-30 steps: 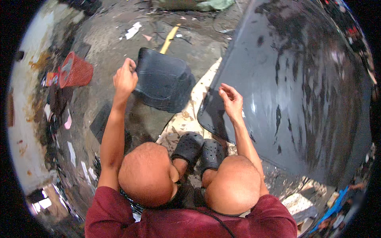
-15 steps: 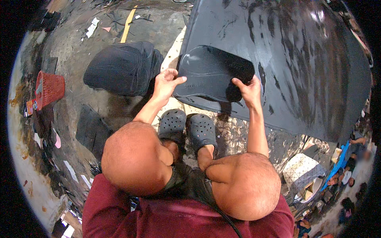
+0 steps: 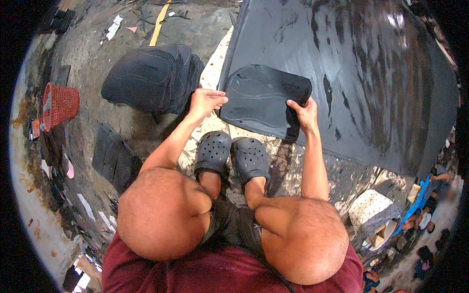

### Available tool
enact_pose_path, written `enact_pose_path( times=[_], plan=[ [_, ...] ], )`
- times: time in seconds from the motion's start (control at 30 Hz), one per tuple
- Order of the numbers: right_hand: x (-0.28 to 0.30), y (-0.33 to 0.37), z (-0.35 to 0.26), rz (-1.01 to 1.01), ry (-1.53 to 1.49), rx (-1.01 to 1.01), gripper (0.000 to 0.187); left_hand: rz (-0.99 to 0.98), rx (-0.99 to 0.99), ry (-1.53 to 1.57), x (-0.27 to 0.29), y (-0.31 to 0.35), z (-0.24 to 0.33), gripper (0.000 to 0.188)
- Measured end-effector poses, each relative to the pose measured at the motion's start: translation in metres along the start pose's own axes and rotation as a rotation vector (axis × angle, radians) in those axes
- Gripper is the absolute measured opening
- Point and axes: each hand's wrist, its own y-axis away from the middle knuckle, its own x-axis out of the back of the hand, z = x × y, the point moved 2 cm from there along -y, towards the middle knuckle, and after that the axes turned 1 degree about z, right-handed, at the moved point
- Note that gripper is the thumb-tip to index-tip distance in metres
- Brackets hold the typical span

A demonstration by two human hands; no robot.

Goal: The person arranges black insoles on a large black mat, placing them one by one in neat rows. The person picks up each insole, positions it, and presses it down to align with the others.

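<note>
A thin black rubber piece point(image 3: 259, 100), round-cornered and marked with pale curved lines, lies over the near left corner of a large black sheet point(image 3: 351, 83). My right hand point(image 3: 307, 113) grips its right end, thumb on top and fingers curled behind. At its left edge my left hand point(image 3: 207, 103) is closed, thumb and fingertips pinched together against the rim. To the left of that hand rests a stack of similar black pieces point(image 3: 146, 78) with the same sort of outlines.
A red plastic basket point(image 3: 61, 105) stands far left, with a dark flat panel point(image 3: 113, 156) nearer me. My black clogs point(image 3: 250, 158) are just below the sheet's edge. A yellow strip point(image 3: 159, 23) and scraps lie beyond the stack. People point(image 3: 425, 219) are at the far right.
The right end of the rubber piece now bends up, and its surface looks lighter. My left fingers have straightened and drawn closer to the thumb. The view has shifted slightly.
</note>
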Motion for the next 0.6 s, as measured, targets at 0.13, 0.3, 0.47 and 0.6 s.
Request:
enact_pose_path(
  times=[0.13, 0.3, 0.47, 0.6],
  plan=[
    [-0.001, -0.002, -0.001, 0.022, 0.049, -0.069, 0.028, 0.005, -0.006, -0.020, -0.001, -0.003, -0.004, 0.036],
    [-0.001, -0.010, 0.007, 0.047, -0.014, -0.014, 0.028, 0.020, 0.009, 0.005, -0.004, -0.008, -0.006, 0.036],
    [-0.006, -0.011, 0.010, 0.017, -0.048, -0.023, 0.027, 0.031, 0.000, 0.004, -0.002, -0.007, -0.004, 0.034],
    [0.006, -0.012, 0.014, 0.045, -0.003, -0.053, 0.027, 0.047, -0.058, -0.095, -0.015, -0.006, 0.004, 0.030]
  ],
)
